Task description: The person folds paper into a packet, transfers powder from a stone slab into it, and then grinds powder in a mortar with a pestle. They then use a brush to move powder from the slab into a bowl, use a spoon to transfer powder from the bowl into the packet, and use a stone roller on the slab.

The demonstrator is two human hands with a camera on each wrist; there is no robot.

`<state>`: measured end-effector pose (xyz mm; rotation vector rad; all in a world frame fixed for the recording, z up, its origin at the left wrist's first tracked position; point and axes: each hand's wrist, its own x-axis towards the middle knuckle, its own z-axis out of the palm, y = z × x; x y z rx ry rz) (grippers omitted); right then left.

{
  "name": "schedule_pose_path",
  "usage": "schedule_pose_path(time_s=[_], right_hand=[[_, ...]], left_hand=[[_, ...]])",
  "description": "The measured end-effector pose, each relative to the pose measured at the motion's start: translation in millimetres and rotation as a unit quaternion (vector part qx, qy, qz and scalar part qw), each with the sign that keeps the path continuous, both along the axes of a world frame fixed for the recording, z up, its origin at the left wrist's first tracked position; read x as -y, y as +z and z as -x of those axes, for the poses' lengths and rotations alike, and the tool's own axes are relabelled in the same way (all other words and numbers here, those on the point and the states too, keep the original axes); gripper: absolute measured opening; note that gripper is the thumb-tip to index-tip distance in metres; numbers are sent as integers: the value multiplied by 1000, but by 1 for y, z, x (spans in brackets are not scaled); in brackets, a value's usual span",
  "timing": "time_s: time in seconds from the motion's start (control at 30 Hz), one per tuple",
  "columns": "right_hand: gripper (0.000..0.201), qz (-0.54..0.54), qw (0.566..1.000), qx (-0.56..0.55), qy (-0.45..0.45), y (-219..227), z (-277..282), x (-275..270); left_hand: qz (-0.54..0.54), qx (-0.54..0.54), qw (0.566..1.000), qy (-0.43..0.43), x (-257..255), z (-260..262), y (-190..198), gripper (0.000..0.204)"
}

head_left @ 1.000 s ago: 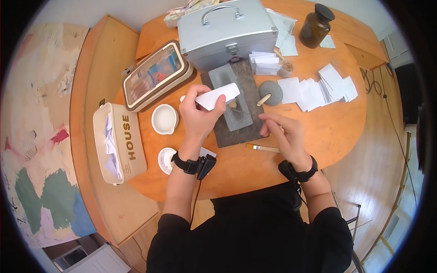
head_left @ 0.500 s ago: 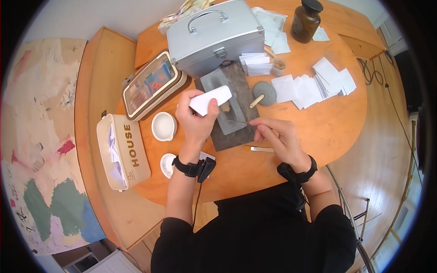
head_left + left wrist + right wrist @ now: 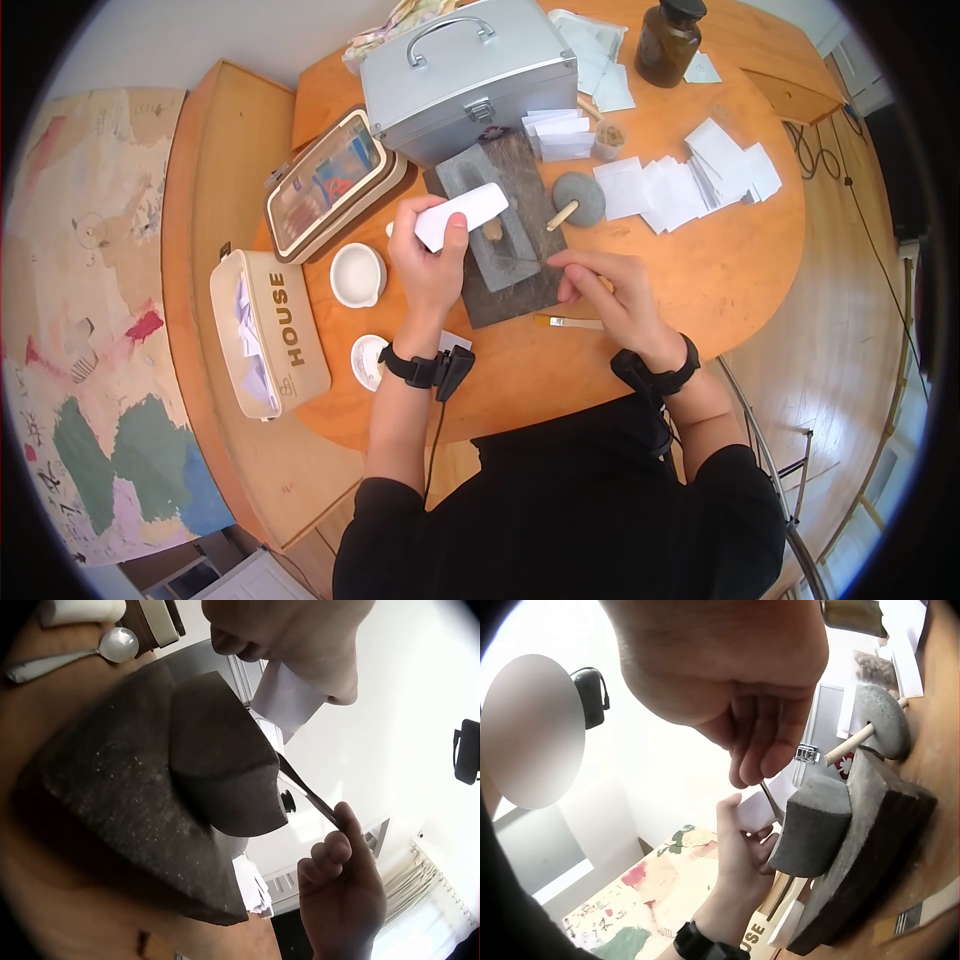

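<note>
In the head view my left hand (image 3: 425, 265) holds a folded white paper packet (image 3: 465, 215) between thumb and fingers, over a long grey stone trough (image 3: 490, 268). A small brown lump (image 3: 492, 230) lies in the trough's hollow, partly behind the paper. Under the trough is a dark stone slab (image 3: 530, 175). My right hand (image 3: 625, 300) pinches a thin metal tool (image 3: 311, 793) near its end, and its far end reaches down into the trough. A round stone wheel (image 3: 580, 195) with a wooden handle (image 3: 562, 215) sits to the slab's right.
A silver case (image 3: 470, 75) stands behind the slab. At left are a lidded box (image 3: 330, 185), a white bowl (image 3: 358, 275), a small dish (image 3: 368, 362) and a HOUSE bin (image 3: 300, 330). White papers (image 3: 670, 190), a brown jar (image 3: 668, 45) and a brush (image 3: 570, 322) lie rightward.
My right hand has moved left, bringing the metal tool into the trough. My left hand still holds the paper packet above it. The head view has shifted slightly.
</note>
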<state>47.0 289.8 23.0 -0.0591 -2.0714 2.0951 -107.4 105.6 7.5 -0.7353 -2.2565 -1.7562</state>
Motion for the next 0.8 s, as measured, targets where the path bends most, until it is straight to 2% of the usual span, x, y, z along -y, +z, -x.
schedule_pose_path(time_s=[0.07,0.13,0.17,0.27,0.4,0.5,0.6,0.77,0.8], right_hand=[[20,-1,1000,-1,1,-1,1,-1],[20,-4,1000,-7,-5,-1,0,-2],[20,-2,1000,-5,-10,-1,1,-2],[20,5,1000,-4,-28,-1,1,-1],[20,-18,999,0,-28,-3,4,0],[21,-22,999,-4,-36,-5,0,-2],[22,22,995,-10,-96,-9,-11,-6],[24,171,968,-11,-185,-29,-37,-40],[24,163,966,-1,-199,-30,-40,-45]], left_hand=[[7,-34,999,-7,1,3,-2,26],[-108,131,985,-22,8,2,5,25],[-165,213,963,-29,11,1,8,26],[-263,290,919,-48,11,1,15,41],[-307,363,877,-67,13,-4,22,50],[-391,433,800,-143,16,-6,30,54],[-425,441,740,-280,28,0,21,62],[-432,442,731,-288,32,-1,20,64],[-434,444,730,-287,32,-2,21,64]])
